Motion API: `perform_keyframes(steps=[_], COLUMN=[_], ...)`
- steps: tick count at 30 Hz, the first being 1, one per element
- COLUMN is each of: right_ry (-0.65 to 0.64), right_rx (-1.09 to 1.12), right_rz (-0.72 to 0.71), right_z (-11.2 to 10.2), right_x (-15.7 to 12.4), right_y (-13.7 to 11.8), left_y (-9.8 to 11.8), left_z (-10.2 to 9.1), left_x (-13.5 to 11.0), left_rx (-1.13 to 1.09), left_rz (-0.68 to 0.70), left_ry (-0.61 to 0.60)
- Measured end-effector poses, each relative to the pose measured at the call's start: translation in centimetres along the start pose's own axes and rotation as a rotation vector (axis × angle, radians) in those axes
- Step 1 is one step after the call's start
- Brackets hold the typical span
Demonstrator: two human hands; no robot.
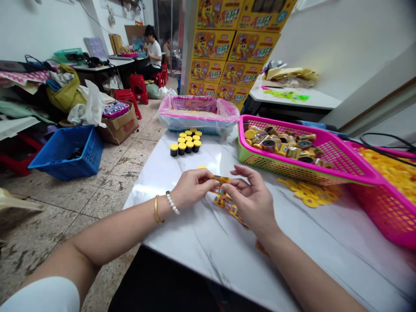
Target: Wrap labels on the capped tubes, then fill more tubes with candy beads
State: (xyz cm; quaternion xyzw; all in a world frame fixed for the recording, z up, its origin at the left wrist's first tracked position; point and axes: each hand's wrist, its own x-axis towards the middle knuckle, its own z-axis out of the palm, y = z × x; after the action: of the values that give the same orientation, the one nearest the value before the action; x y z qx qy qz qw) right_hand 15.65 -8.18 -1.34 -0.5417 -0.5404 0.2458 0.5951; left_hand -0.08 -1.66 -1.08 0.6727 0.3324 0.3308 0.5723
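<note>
My left hand (192,187) and my right hand (251,197) meet over the white marble table (208,242), both pinching a small yellow printed sticker strip (221,179). More of the printed strips (229,205) lie on the table under my right hand. A small yellow-capped piece (202,167) sits just behind my left fingers. Farther back stands a cluster of black tubs with yellow lids (187,142).
A pink mesh basket (338,169) of labelled rolls sits at the right, with loose yellow rings (310,195) beside it and a second pink basket (390,208) of yellow rings. A plastic-lined pink basket (198,113) is at the back. A blue crate (66,151) stands on the floor. A person sits far back.
</note>
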Motion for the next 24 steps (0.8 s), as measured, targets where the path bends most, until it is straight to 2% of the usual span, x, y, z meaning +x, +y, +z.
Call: perform_keyframes(steps=[2,4,7,9,13,18,24], right_ry=[-0.116,-0.171,-0.088,-0.058,-0.074,-0.059,-0.066], right_rx=[0.017,-0.05,-0.13,-0.152,-0.13,-0.169,-0.222], right_rz=[0.165,0.228,0.195,0.165,0.142,0.107,-0.003], right_z=[0.0,-0.1,-0.2,-0.2,0.0,0.0,-0.1], right_x=[0.1,0.1,0.1,0.1,-0.1,-0.4,-0.6], right_y=[0.0,-0.2,-0.6,-0.9,-1.0,-0.5,0.3], left_y=[-0.1,0.2,1.0,1.5,1.8,1.5,1.5], left_z=[-0.1,-0.1,0.1,0.2,0.6,0.6,0.6], left_x=[0.0,-0.1,-0.8,-1.3,-1.7,-1.3,-1.2], left_rx=[0.024,0.049,0.015,-0.009,0.01,-0.039,-0.133], left_rz=[0.038,0.087,0.168,0.198,0.212,0.205,0.166], left_ry=[0.018,0.086,0.237,0.273,0.254,0.331,0.24])
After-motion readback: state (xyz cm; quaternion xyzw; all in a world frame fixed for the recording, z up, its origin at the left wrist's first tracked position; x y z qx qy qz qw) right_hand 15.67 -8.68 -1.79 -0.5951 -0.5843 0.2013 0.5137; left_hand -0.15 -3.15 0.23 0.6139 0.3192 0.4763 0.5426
